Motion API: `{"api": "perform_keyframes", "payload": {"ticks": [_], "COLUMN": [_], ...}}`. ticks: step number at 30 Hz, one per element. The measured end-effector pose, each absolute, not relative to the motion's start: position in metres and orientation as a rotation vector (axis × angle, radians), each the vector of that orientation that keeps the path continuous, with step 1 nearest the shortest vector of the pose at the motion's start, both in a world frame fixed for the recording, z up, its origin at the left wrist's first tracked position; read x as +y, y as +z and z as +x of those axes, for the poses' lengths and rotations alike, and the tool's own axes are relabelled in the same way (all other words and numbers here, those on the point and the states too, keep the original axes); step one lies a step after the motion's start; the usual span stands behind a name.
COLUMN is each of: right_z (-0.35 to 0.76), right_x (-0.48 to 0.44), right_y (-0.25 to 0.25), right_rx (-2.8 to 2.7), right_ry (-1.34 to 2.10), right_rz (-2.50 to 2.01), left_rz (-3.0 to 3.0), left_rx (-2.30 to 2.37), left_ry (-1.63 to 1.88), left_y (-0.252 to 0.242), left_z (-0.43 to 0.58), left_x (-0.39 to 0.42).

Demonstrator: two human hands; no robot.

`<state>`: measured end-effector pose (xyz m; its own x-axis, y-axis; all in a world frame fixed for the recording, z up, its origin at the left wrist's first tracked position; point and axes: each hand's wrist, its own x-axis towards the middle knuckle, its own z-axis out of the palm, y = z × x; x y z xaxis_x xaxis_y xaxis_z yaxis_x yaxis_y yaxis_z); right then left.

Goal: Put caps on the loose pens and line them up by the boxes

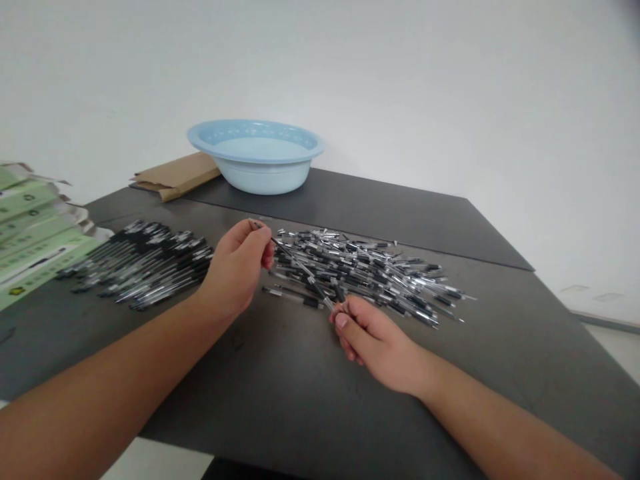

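My left hand is closed, pinching the end of a slim pen that slants down toward my other hand. My right hand is closed as well, its thumb and fingers gripping pens by their lower ends; how many is hard to make out. Behind the two hands lies a loose heap of clear and black pens, pointing in mixed directions. Left of my left hand, more pens lie side by side in a fairly even row.
A light blue basin stands at the back of the dark table, against a white wall. Beside it rests a brown paper bag or folded cardboard. Green and white boxes are stacked at the left edge.
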<state>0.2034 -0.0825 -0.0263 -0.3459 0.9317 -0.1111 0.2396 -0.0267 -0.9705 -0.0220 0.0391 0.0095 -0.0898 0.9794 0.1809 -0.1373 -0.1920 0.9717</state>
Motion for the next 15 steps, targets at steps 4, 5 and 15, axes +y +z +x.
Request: {"api": "perform_keyframes", "payload": {"ticks": [4,5,15], "right_z": [0.2037,0.2037,0.2032], "right_x": [-0.0822,-0.0821,-0.0817], "right_y": [-0.0273,-0.0273,-0.0264], "right_rx": [-1.631,-1.63,-1.631], "right_ry": [1.417,1.419,1.428], "right_rz": [-1.237,-1.236,-1.225], "left_rz": [1.181,1.166,1.149], "left_rx": [1.058,1.058,1.055], "left_ry": [1.482,1.481,1.455], "left_y": [0.011,0.0116,0.0118], "left_z": [-0.0225,-0.0224,-0.0213], "left_x": [0.0403,0.0404,0.0409]}}
